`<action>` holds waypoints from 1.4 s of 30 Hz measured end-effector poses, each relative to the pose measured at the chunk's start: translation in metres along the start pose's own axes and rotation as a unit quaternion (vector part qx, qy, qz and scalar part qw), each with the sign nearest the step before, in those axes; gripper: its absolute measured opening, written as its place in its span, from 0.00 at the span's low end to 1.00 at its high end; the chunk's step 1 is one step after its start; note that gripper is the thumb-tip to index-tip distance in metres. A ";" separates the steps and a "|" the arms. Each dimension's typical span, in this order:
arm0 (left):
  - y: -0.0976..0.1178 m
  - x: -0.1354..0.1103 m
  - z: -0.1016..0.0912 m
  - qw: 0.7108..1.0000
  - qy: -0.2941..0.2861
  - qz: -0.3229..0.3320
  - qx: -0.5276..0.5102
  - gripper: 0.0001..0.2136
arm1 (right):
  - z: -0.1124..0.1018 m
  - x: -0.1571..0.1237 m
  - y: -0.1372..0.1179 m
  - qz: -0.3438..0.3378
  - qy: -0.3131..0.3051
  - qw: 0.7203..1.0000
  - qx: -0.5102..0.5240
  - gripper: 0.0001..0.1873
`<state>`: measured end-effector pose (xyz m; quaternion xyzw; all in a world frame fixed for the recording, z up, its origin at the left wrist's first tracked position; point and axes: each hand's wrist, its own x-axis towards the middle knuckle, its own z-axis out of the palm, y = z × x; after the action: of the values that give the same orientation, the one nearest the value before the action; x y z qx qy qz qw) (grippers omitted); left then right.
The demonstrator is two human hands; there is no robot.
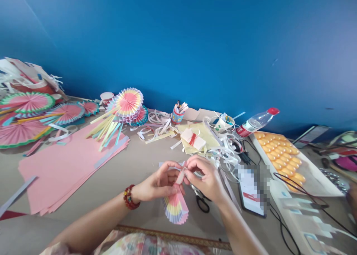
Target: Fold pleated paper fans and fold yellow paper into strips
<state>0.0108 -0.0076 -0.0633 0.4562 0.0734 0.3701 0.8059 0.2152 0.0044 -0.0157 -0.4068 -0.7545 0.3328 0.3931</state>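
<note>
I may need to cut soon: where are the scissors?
In the head view, the scissors lie on the table just below the right hand, between the folded paper fan and the phone.

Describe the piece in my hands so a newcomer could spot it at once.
Right of the pink sheets on the table, the left hand and right hand meet near the front edge. A small pleated paper fan hangs from their grip. Unlike the open round fans by the wall, it is a narrow wedge banded pink, yellow and blue.
</note>
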 end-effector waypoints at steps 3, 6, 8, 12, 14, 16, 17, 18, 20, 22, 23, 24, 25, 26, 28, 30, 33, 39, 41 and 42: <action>-0.001 0.000 0.000 1.000 -0.001 0.001 0.010 0.19 | 0.000 -0.001 0.001 0.001 -0.006 1.000 -0.004 0.08; -0.001 -0.001 0.001 1.000 -0.002 -0.001 0.024 0.15 | 0.000 -0.002 0.001 -0.004 -0.007 1.000 -0.012 0.08; -0.001 -0.001 0.001 0.999 -0.002 -0.005 0.039 0.14 | 0.000 -0.001 0.001 -0.008 -0.007 1.000 -0.014 0.08; 0.000 -0.002 0.001 0.997 -0.002 -0.014 0.073 0.12 | 0.000 0.000 0.002 -0.019 -0.005 1.000 -0.016 0.09; 0.000 -0.002 0.001 0.996 0.000 -0.013 0.085 0.11 | 0.001 0.000 0.003 -0.028 -0.001 0.999 -0.024 0.09; 0.000 -0.002 0.000 0.996 0.001 -0.012 0.094 0.10 | 0.001 0.000 0.003 -0.038 0.003 0.999 -0.034 0.09; 0.000 -0.002 0.000 0.995 0.001 -0.013 0.097 0.11 | 0.002 0.000 0.003 -0.042 0.003 0.998 -0.038 0.09; 0.000 -0.002 -0.001 0.995 0.002 -0.014 0.099 0.11 | 0.002 0.000 0.003 -0.046 0.003 0.998 -0.043 0.09; -0.001 -0.002 -0.001 0.994 0.005 -0.013 0.105 0.11 | 0.002 0.000 0.002 -0.054 0.002 0.997 -0.051 0.08; -0.001 -0.002 0.000 0.993 0.009 -0.008 0.117 0.10 | 0.002 0.000 0.001 -0.060 0.002 0.996 -0.063 0.09; -0.001 -0.002 0.000 0.992 0.011 -0.006 0.125 0.09 | 0.002 0.000 0.001 -0.063 0.002 0.995 -0.072 0.09; -0.001 -0.002 0.001 0.991 0.012 -0.004 0.134 0.09 | 0.002 0.000 0.000 -0.066 0.003 0.995 -0.081 0.09; -0.001 -0.003 0.001 0.989 0.013 -0.003 0.145 0.09 | 0.002 0.000 0.000 -0.068 0.003 0.994 -0.091 0.09; -0.001 -0.003 0.001 0.987 0.014 -0.003 0.158 0.09 | 0.002 0.000 0.000 -0.068 0.004 0.992 -0.102 0.09; -0.001 -0.004 0.001 0.981 0.021 -0.006 0.192 0.09 | 0.002 0.000 0.000 -0.066 0.006 0.990 -0.127 0.08; -0.001 -0.004 0.000 0.972 0.030 -0.007 0.232 0.09 | 0.003 -0.001 0.000 -0.062 0.009 0.986 -0.152 0.07; -0.001 -0.005 -0.001 0.960 0.036 0.001 0.278 0.09 | 0.002 -0.001 -0.001 -0.056 0.017 0.981 -0.183 0.07; 0.000 -0.006 -0.001 0.949 0.027 0.013 0.313 0.09 | -0.002 -0.004 0.001 0.035 0.004 0.993 -0.116 0.08; 0.000 -0.007 -0.001 0.951 0.016 0.014 0.308 0.08 | -0.001 -0.005 0.004 0.070 -0.020 0.997 0.004 0.10; 0.000 -0.007 -0.001 0.954 0.012 0.014 0.301 0.08 | 0.001 -0.005 0.006 0.080 -0.024 0.995 0.060 0.11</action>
<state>0.0056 -0.0116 -0.0658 0.6740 0.1841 0.3477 0.6253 0.2185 0.0028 -0.0225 -0.4338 -0.7072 0.4177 0.3706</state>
